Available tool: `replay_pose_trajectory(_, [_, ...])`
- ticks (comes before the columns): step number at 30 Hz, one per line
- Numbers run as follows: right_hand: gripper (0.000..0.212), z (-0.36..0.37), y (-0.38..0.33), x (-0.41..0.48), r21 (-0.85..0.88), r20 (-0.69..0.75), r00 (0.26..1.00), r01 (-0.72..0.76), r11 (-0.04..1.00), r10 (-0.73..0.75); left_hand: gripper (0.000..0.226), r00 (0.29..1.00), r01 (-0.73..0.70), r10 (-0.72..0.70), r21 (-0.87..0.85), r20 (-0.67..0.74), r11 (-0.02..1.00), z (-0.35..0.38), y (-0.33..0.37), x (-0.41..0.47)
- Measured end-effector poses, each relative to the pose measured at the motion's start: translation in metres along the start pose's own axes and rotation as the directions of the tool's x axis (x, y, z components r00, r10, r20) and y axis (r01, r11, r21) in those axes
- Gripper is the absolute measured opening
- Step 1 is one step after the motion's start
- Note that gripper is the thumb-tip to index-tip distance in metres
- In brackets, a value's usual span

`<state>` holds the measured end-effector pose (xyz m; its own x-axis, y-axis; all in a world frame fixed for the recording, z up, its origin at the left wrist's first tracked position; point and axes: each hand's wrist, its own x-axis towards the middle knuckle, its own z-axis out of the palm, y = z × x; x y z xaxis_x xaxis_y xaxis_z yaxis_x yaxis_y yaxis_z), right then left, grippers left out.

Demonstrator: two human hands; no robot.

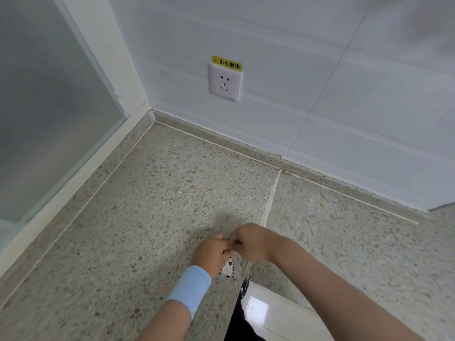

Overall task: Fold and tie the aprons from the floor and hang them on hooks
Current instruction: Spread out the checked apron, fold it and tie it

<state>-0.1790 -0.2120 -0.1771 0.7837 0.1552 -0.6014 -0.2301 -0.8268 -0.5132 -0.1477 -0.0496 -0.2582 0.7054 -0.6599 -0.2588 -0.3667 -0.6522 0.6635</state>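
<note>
Our hands meet low in the middle. Our left hand [211, 252], a pale blue band on its wrist, curls its fingers round a bunched, patterned apron [228, 268], and our right hand [251, 241] pinches the cloth at its top, knuckles up. Beneath lies speckled stone [147, 205], running open to the tiled wall [320, 70] with its socket [225, 82] ahead and a frosted glass panel [49, 107] at left.
</note>
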Motion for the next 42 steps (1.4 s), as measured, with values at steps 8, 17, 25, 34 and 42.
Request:
replay_pose_trajectory(8, [0.008,0.026,0.018,0.005,0.279,-0.251,0.954,-0.09,0.956,0.163,0.021,0.948,0.139,-0.263,-0.507,-0.18,0.851,0.009,0.004,-0.025])
replay_pose_trajectory(17, [0.015,0.056,0.014,-0.007,0.325,-0.396,0.904,-0.029,0.945,0.163,0.021,0.92,0.345,-0.386,-0.596,0.065,0.725,-0.004,0.02,-0.021])
replay_pose_trajectory(25, [0.023,0.062,0.016,-0.003,0.324,-0.593,0.805,0.229,0.918,0.008,0.021,0.85,0.507,-0.393,-0.746,0.35,0.433,-0.022,0.027,-0.01])
replay_pose_trajectory(34, [0.006,0.061,0.03,-0.004,0.187,-0.562,0.823,0.225,0.956,-0.084,0.019,0.737,0.52,-0.57,-0.843,0.363,0.136,-0.008,0.032,-0.022])
replay_pose_trajectory(42, [0.007,0.06,0.05,-0.021,-0.145,-0.547,0.836,-0.051,0.988,-0.037,0.024,0.633,0.498,-0.718,-0.862,0.289,0.092,0.009,0.024,-0.031])
